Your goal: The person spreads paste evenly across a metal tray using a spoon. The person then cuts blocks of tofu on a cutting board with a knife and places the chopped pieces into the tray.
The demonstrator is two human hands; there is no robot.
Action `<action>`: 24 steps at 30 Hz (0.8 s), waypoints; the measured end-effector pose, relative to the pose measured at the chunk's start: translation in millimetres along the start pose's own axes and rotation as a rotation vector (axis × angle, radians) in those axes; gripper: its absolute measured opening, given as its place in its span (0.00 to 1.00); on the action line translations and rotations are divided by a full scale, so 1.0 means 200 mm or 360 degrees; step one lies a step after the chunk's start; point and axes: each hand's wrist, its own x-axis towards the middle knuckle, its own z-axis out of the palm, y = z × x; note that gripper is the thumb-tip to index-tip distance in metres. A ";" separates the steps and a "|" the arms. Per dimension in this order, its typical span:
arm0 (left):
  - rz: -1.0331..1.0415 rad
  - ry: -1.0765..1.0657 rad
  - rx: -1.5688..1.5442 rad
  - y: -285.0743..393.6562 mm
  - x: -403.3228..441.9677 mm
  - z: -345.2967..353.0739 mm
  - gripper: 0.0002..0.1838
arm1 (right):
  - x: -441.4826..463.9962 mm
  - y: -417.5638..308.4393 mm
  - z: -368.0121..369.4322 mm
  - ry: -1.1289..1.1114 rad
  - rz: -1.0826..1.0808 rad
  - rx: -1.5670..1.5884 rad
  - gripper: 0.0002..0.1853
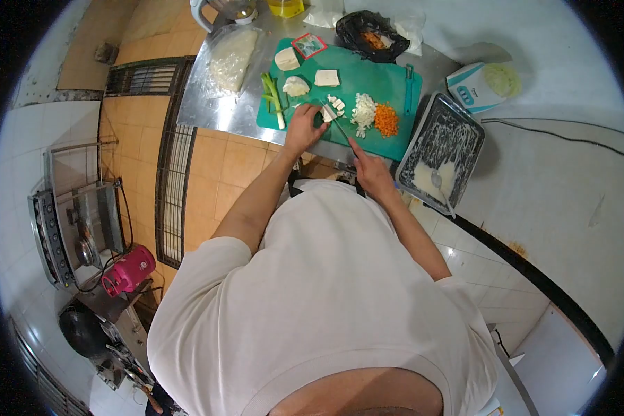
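My right hand [373, 173] is wrapped around the handle of a knife [341, 130], its blade angled up and left over the green cutting board [367, 69]. With fingers bent, my left hand [304, 130] holds a white block piece [327, 114] beside the blade. Small white cubes [336, 103] lie just beyond the blade. Farther up the board are a white slab [327, 78] and two rounded white chunks, one of them a pale lump [296, 87]. Green stalks [273, 100] lie at the left. Chopped white bits [362, 113] and diced orange carrot [386, 120] are piled at the right.
A teal-handled tool [409, 89] lies on the board's right edge, a red-edged packet [308, 46] at its top. Around it are a clear plastic bag [232, 59], a black bag [357, 28], a kitchen scale [468, 90] and a dark tray [457, 132] with white residue and a spoon.
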 end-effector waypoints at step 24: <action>-0.0238 -0.0062 -0.0334 0.09 0.12 0.09 0.27 | 0.03 0.01 -0.02 0.0187 0.0237 0.0463 0.32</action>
